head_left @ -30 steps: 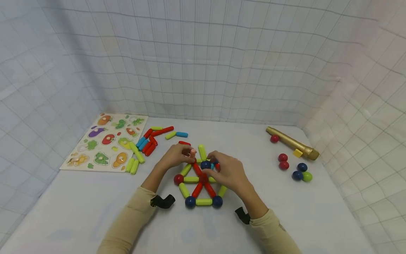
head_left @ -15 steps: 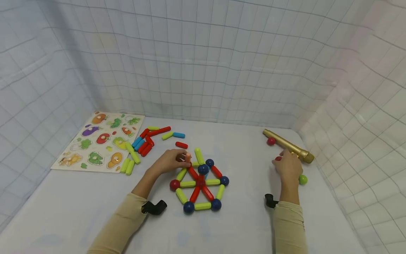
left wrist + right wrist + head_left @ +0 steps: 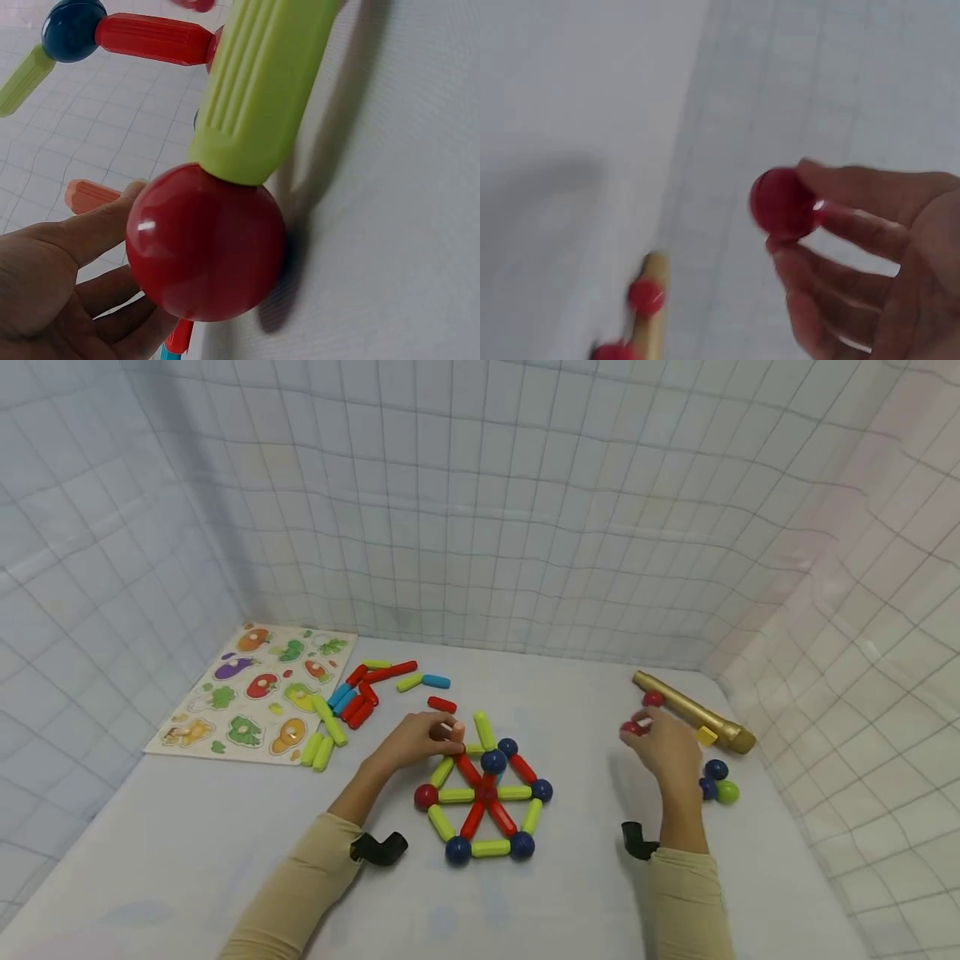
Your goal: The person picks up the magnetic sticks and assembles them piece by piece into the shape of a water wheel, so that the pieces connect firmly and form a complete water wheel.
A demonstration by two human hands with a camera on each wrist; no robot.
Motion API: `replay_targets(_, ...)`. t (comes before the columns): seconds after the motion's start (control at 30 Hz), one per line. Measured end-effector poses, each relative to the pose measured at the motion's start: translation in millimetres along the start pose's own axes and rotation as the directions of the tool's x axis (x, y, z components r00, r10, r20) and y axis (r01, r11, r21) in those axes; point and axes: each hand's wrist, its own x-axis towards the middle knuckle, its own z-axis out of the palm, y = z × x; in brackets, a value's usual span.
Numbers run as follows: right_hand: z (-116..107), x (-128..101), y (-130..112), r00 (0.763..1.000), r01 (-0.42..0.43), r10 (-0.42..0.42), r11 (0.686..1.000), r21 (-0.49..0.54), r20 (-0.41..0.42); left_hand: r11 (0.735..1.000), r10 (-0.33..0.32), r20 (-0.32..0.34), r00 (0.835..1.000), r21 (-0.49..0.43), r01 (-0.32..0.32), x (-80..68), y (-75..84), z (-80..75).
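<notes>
In the head view a flat wheel of magnetic sticks and balls lies mid-table, with a red centre ball (image 3: pixel 486 794), red and yellow-green sticks (image 3: pixel 491 848), and blue balls and one red ball (image 3: pixel 426 797) round the rim. A raised blue ball (image 3: pixel 494 762) and a slanted yellow-green stick (image 3: pixel 483 731) stand over its far part. At the far left of the wheel my left hand (image 3: pixel 412 742) holds an orange stick (image 3: pixel 457 732) upright; the red ball (image 3: pixel 206 241) hides some fingers in the left wrist view. My right hand (image 3: pixel 670 750) pinches a red ball (image 3: pixel 784 202) above the table.
Loose sticks (image 3: pixel 361 716) lie at the back left, beside a vegetable puzzle board (image 3: pixel 167 742). At right are a gold microphone-shaped thing (image 3: pixel 693 708), another red ball (image 3: pixel 653 699), a yellow piece (image 3: pixel 707 737), blue balls (image 3: pixel 716 769) and a green ball (image 3: pixel 727 792).
My right hand has left the raised blue ball, reached right to the loose balls, and lifted a red one, now coming back leftward. My left hand stays at the orange stick.
</notes>
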Motion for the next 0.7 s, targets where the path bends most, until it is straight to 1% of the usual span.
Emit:
replay_targets(0.03, 0, -5, -21, 0.996, 0.082, -0.081, 0.995, 0.052, -0.026, 1.000, -0.003, 0.000, 1.000, -0.003, 0.003, -0.6, 0.1, 0.4)
replay_targets(0.07, 0, -9, -43, 0.983, 0.177, -0.172, 0.979, 0.103, -0.056, 1.000, -0.005, 0.001, 1.000, -0.004, 0.005, -1.1, 0.1, 0.6)
replay_targets(0.1, 2, -14, -64, 0.961, 0.275, -0.265, 0.949, 0.154, -0.080, 1.000, -0.007, 0.001, 1.000, -0.003, 0.007, -1.5, 0.1, 0.5)
replay_targets(0.13, 4, -17, -85, 0.933, 0.359, -0.346, 0.911, 0.201, -0.095, 1.000, -0.009, -0.001, 1.000, -0.004, 0.009, -1.7, 0.3, 0.4)
replay_targets(0.17, 6, -20, -104, 0.905, 0.425, -0.414, 0.871, 0.245, -0.098, 1.000, -0.009, -0.005, 1.000, -0.006, 0.009, -1.8, 0.4, 0.4)
replay_targets(0.2, 8, -20, -120, 0.872, 0.486, -0.479, 0.830, 0.275, -0.098, 1.000, -0.007, -0.010, 1.000, -0.009, 0.007, -1.8, 0.4, 0.2)
replay_targets(0.23, 10, -21, -134, 0.846, 0.527, -0.525, 0.798, 0.291, -0.091, 1.000, 0.001, -0.011, 1.000, -0.007, -0.001, -1.7, 0.3, 0.3)
replay_targets(0.27, 12, -21, -145, 0.827, 0.553, -0.557, 0.778, 0.297, -0.078, 1.000, 0.003, -0.011, 1.000, -0.009, -0.003, -1.2, 0.3, 0.8)
replay_targets(0.3, 14, -20, -154, 0.815, 0.565, -0.576, 0.770, 0.294, -0.058, 1.000, 0.007, -0.011, 1.000, -0.011, -0.007, -0.7, 0.4, 1.3)
replay_targets(0.37, 18, -19, -165, 0.812, 0.563, -0.583, 0.781, 0.270, -0.005, 1.000, 0.014, -0.005, 1.000, -0.016, -0.015, 0.4, 0.3, 2.6)
replay_targets(0.5, 25, -16, -173, 0.825, 0.529, -0.558, 0.819, 0.222, 0.093, 1.000, 0.027, 0.006, 1.000, -0.012, -0.027, 1.1, -0.1, 4.3)
replay_targets(0.7, 36, -10, -178, 0.846, 0.480, -0.514, 0.850, 0.216, 0.141, 1.000, 0.019, -0.011, 1.000, 0.001, -0.019, -0.9, -1.4, 1.4)
